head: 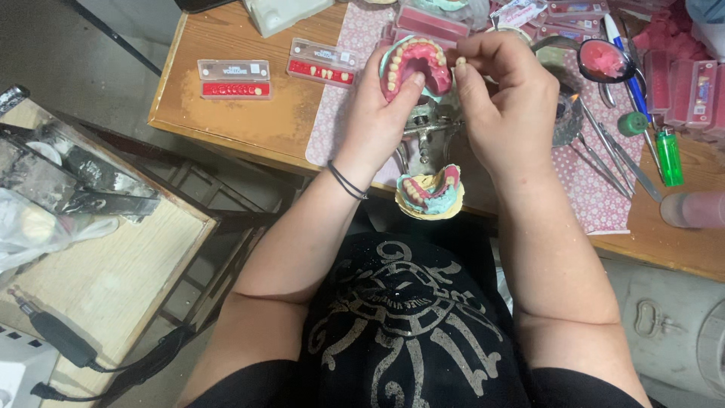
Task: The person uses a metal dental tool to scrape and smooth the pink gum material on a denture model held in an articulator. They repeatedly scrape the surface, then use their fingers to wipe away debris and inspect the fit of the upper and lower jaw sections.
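My left hand (381,113) grips a pink wax upper denture set-up with white teeth (417,62), thumb pressed on its palate. It sits on a metal hinged articulator (423,132). My right hand (504,98) pinches a small white tooth (460,63) between thumb and forefinger at the denture's right edge. The lower model (431,193), pink wax on a yellow and teal plaster base, hangs at the table's front edge below both hands.
Two clear strips of spare teeth (234,79) (323,63) lie on the wooden table (242,121). A pink dotted mat (596,189) carries metal tools (615,159), with a green lighter (669,156) beside it and pink boxes at the back right. A wooden side bench (121,264) stands left.
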